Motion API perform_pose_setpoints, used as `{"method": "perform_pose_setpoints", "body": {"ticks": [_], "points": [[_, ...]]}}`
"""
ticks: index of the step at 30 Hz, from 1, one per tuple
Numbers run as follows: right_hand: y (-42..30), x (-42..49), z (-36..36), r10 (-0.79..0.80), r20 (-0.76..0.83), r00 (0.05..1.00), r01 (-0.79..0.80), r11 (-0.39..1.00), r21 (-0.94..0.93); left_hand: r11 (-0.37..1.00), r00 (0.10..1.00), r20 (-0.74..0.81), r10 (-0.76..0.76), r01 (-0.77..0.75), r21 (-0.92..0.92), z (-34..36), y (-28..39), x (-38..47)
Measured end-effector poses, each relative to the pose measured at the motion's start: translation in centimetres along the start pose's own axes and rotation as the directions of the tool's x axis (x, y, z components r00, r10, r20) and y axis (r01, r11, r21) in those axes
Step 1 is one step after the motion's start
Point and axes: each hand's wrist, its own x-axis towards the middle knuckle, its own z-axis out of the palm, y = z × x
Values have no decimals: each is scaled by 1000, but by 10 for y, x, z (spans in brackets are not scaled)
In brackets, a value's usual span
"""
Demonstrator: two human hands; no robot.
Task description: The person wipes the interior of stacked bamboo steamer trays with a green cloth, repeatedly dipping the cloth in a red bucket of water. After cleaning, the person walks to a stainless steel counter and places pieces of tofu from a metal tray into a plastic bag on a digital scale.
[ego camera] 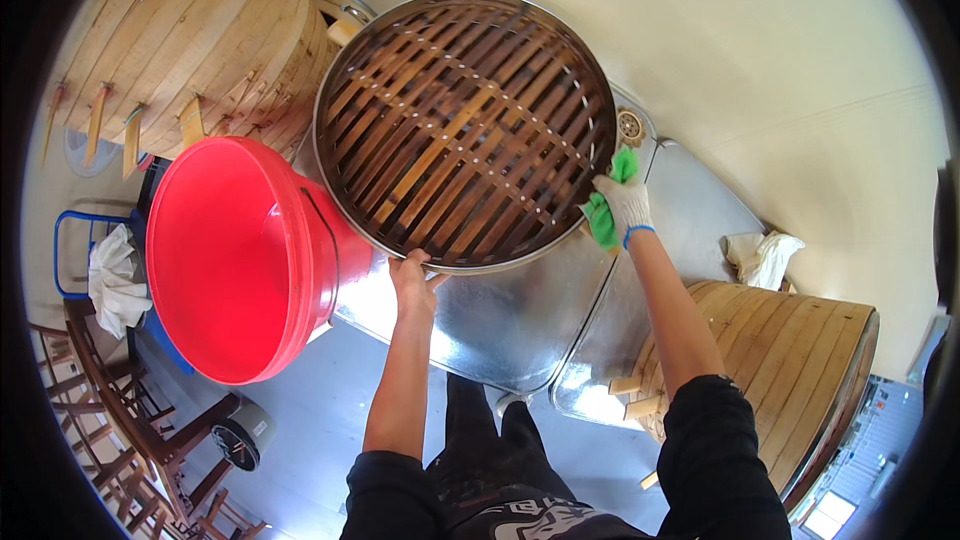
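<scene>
A large round steamer basket (465,135) with brown bamboo slats and a metal-edged rim is tilted so that its slatted face is toward me. My left hand (414,289), bare, grips the near edge of the rim, its thumb on the inner side. On the right side my right hand (628,202), in a white knit glove with a blue cuff, holds a green cloth (600,219) against the rim. Part of the cloth sticks out above and below the glove. Beneath the basket lies a metal countertop (510,322), partly hidden by it.
A red plastic bucket (225,262) with a wire handle stands left of the basket. Tall stacks of bamboo steamers stand at the upper left (202,37) and lower right (765,360). A white cloth (765,259) lies by the wall. Wooden chairs and a waste bin (244,435) are lower left.
</scene>
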Motion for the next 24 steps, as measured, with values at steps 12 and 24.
{"method": "perform_pose_setpoints", "body": {"ticks": [12, 24], "points": [[2, -9, -7, 158, 156, 975, -191, 954, 231, 989, 995, 68, -70, 61, 132, -16, -21, 19], [15, -221, -87, 213, 403, 890, -451, 542, 709, 960, 985, 162, -59, 12, 280, -27, -35, 37]]}}
